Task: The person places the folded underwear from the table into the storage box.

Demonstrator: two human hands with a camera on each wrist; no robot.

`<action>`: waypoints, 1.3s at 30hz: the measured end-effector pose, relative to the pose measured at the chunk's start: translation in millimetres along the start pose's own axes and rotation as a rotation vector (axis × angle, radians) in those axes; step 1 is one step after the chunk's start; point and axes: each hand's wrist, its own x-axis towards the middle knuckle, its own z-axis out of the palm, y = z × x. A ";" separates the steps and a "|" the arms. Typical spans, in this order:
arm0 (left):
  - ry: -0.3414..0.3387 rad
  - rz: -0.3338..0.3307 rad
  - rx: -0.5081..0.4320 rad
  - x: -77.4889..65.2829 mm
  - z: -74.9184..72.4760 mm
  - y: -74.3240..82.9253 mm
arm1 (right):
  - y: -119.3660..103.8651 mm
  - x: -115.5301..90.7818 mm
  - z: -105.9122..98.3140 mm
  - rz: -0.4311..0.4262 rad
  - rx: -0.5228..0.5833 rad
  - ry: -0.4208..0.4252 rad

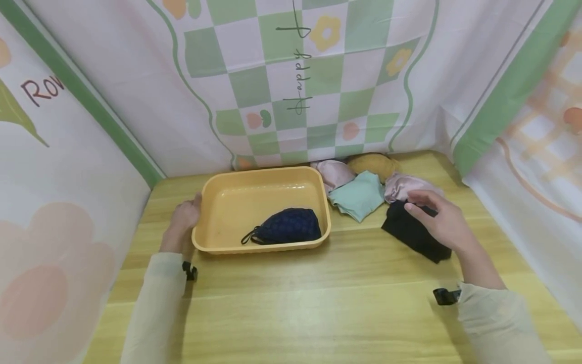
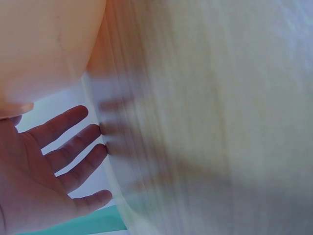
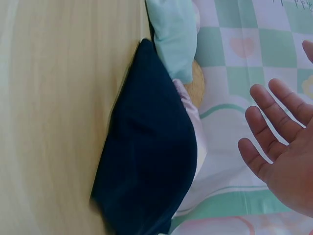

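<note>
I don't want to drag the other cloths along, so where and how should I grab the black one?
Probably pinch the black cloth by its front edge, coming from the front and above with the right hand. That edge faces bare tabletop, while the pink satin cloth lies close behind the far side.
</note>
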 end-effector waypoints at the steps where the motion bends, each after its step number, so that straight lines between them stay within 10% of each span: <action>1: -0.001 0.001 0.000 -0.5 -0.1 -0.2 | 1.1 -0.7 -1.3 0.004 0.002 -0.004; 39: 0.004 0.014 -0.004 0.7 0.5 -2.8 | 53.7 -14.7 -9.5 0.065 -0.207 -0.089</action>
